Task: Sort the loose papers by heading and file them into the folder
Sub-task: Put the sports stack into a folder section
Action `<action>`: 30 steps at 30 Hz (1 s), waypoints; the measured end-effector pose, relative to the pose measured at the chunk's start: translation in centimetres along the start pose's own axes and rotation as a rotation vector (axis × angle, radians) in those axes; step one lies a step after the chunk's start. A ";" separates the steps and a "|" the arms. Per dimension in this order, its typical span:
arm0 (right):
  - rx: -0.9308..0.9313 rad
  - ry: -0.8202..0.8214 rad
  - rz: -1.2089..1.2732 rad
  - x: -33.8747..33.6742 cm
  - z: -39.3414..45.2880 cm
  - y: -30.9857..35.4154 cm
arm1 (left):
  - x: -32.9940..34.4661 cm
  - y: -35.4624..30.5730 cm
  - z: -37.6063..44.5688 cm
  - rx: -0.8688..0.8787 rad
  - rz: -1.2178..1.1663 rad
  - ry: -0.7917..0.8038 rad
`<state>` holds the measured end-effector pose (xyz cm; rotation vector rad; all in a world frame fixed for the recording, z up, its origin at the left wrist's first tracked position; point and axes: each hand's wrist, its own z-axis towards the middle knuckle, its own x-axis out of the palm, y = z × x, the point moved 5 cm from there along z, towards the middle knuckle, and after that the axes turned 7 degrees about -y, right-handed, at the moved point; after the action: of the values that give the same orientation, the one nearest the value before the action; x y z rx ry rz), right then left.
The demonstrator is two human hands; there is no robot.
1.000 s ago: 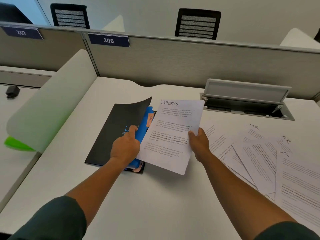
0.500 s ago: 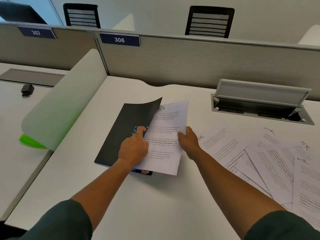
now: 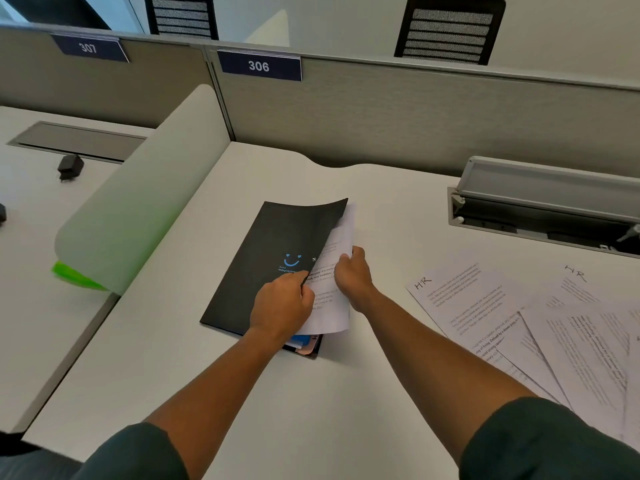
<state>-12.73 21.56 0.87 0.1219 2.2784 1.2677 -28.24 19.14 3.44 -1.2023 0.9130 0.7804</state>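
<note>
A black folder (image 3: pixel 273 251) with a blue smile logo lies on the white desk, its front cover lifted at the right edge. My left hand (image 3: pixel 282 304) grips that cover's edge near the bottom. My right hand (image 3: pixel 351 273) holds a white printed sheet (image 3: pixel 332 306) by its right edge; most of the sheet is under the cover, so its heading is hidden. Blue and orange dividers (image 3: pixel 304 342) peek out at the folder's lower corner. Several loose sheets headed "HR" (image 3: pixel 460 299) lie fanned out on the right.
A white and green curved divider (image 3: pixel 138 209) stands left of the folder. An open cable tray (image 3: pixel 540 216) sits at the back right. Grey partitions marked 306 (image 3: pixel 259 65) and 307 close the far side. A black charger (image 3: pixel 71 166) lies on the neighbouring desk.
The sheet headed "SPORTS" has slid left under the folder's cover, hiding its heading and the blue divider. My right hand moved left with it; my left hand keeps the cover raised.
</note>
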 end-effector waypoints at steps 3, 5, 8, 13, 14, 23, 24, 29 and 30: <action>-0.034 -0.077 -0.004 0.5 0.0 0.0 | 0.1 0.5 -0.1 -0.023 -0.033 -0.014; -0.005 -0.134 0.046 0.5 0.1 -0.3 | 0.0 0.7 -0.1 -0.036 -0.050 -0.021; 0.032 -0.173 0.085 0.8 0.0 -0.6 | -0.1 0.8 -0.1 -0.044 -0.055 -0.025; 0.010 -0.305 0.023 0.4 0.0 -0.8 | -0.3 0.7 -0.1 -0.046 -0.056 -0.033; 0.012 -0.328 0.017 0.0 0.0 -0.9 | -0.3 0.7 -0.1 -0.044 -0.056 -0.033; 0.093 -0.315 0.129 0.4 0.0 -1.5 | 0.3 0.7 0.3 -0.034 -0.058 -0.039; 0.101 -0.265 0.137 1.0 0.0 -1.5 | 0.2 0.6 0.4 -0.033 -0.056 -0.049; -0.005 -0.035 -0.095 3.4 -0.1 -1.2 | -0.1 0.2 0.4 -0.024 -0.072 -0.077; -0.040 -0.027 -0.154 3.4 0.0 -1.0 | -0.1 0.2 0.4 -0.021 -0.077 -0.075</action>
<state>-15.46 22.08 -1.34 -0.0498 2.1929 1.2229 -28.39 19.52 3.49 -1.2114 0.7949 0.7697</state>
